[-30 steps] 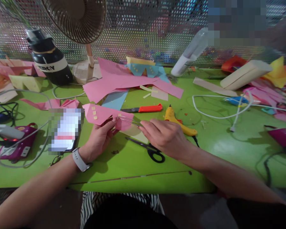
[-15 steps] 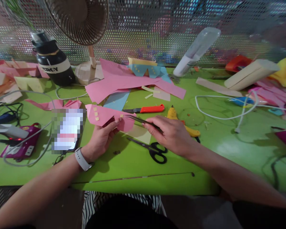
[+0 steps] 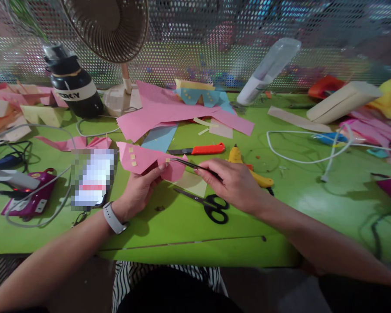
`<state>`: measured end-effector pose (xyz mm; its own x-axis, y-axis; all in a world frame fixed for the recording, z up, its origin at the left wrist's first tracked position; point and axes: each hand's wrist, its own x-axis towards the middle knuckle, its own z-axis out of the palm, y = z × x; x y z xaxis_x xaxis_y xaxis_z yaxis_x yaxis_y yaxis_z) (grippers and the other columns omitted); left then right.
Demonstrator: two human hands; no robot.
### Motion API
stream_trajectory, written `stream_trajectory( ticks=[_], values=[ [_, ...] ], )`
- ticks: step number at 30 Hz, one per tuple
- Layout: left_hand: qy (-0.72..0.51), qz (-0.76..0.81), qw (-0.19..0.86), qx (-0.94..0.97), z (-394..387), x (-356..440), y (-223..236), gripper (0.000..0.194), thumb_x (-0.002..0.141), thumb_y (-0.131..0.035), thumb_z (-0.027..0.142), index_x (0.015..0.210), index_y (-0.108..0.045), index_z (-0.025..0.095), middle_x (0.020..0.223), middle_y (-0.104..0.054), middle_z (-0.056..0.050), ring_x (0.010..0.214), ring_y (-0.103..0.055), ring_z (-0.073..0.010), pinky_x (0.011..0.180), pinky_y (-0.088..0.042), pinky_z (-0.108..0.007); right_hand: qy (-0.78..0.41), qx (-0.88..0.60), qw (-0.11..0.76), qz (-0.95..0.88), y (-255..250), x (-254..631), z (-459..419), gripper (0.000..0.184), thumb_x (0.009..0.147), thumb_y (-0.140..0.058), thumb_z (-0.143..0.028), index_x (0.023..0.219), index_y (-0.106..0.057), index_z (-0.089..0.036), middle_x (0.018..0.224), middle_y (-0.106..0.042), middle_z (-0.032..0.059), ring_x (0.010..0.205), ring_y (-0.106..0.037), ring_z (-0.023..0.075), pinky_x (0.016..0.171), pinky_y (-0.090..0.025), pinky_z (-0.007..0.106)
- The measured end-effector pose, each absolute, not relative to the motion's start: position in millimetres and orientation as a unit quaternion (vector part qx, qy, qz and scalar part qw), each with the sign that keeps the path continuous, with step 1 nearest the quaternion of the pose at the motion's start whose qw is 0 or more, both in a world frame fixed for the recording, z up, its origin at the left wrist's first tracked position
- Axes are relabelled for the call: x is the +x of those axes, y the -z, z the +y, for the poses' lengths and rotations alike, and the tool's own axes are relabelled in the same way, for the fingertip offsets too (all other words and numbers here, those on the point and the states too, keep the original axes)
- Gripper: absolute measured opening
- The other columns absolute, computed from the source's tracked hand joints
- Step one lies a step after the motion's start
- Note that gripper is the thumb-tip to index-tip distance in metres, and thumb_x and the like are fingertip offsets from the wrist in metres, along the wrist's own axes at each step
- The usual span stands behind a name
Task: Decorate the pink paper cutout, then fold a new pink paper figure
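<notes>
My left hand [image 3: 141, 190] pinches a pink paper cutout [image 3: 143, 157] by its lower edge, thumb on top. Three small yellow squares [image 3: 132, 156] run down the cutout's left side. My right hand [image 3: 233, 183] is closed around dark tweezers [image 3: 195, 166]. The tweezer tips meet a small yellow square [image 3: 167, 160] on the cutout's right part, close to my left thumb. Below lie black-handled scissors [image 3: 211, 205] and a pale yellow paper piece [image 3: 193, 182], partly covered by the cutout.
A red utility knife [image 3: 208, 149] and a yellow glue gun [image 3: 235, 155] lie beyond my hands. Left are a phone [image 3: 94, 178], a purple device [image 3: 31, 193] and cables. Behind stand a black bottle [image 3: 74, 89], a fan [image 3: 126, 80] and pink paper [image 3: 163, 111].
The tweezers' tips, slightly apart before, are now closed together at the small yellow square. The pink cutout has shifted very slightly; both hands are almost in the same place.
</notes>
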<state>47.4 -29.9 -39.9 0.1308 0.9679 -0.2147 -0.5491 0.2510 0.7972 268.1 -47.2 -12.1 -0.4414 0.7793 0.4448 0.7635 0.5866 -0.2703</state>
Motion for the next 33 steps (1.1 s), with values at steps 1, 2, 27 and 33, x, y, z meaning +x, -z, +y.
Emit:
stream_trajectory(
  ticks=[1, 2, 27, 33],
  values=[
    [-0.545, 0.372, 0.697, 0.281, -29.9, 47.5, 39.7, 0.027, 0.071, -0.084, 0.015, 0.094, -0.069, 0.018, 0.096, -0.071, -0.002, 0.087, -0.066, -0.0139, 0.078, -0.054, -0.025, -0.013, -0.453, 0.272, -0.849, 12.0, 268.0, -47.1, 0.022, 0.101, -0.048, -0.028, 0.092, -0.065, -0.017, 0.078, -0.071, 0.0048, 0.065, -0.061, 0.0149, 0.059, -0.041, 0.028],
    [-0.546, 0.371, 0.697, 0.28, -30.0, 47.6, 39.5, 0.028, 0.071, -0.084, 0.015, 0.095, -0.068, 0.018, 0.096, -0.071, -0.002, 0.088, -0.066, -0.0136, 0.079, -0.054, -0.025, -0.011, -0.452, 0.274, -0.849, 11.9, 268.0, -47.0, 0.022, 0.101, -0.047, -0.027, 0.092, -0.065, -0.017, 0.078, -0.07, 0.0046, 0.064, -0.061, 0.0147, 0.059, -0.041, 0.028],
    [-0.538, 0.377, 0.699, 0.281, -29.2, 47.4, 42.2, 0.029, 0.068, -0.086, 0.017, 0.092, -0.069, 0.017, 0.094, -0.071, -0.002, 0.086, -0.066, -0.0126, 0.076, -0.055, -0.023, -0.013, -0.446, 0.272, -0.852, 10.6, 269.5, -46.2, 0.022, 0.1, -0.048, -0.027, 0.09, -0.066, -0.018, 0.076, -0.069, 0.0046, 0.063, -0.06, 0.0145, 0.058, -0.039, 0.029],
    [-0.533, 0.388, 0.694, 0.291, -29.4, 47.5, 41.2, 0.028, 0.069, -0.085, 0.017, 0.092, -0.068, 0.016, 0.095, -0.07, -0.002, 0.086, -0.066, -0.0139, 0.077, -0.055, -0.025, 0.012, -0.437, 0.269, -0.858, 10.4, 270.0, -45.9, 0.022, 0.101, -0.048, -0.025, 0.09, -0.065, -0.017, 0.076, -0.07, 0.0049, 0.062, -0.06, 0.0147, 0.056, -0.038, 0.029]
  ],
)
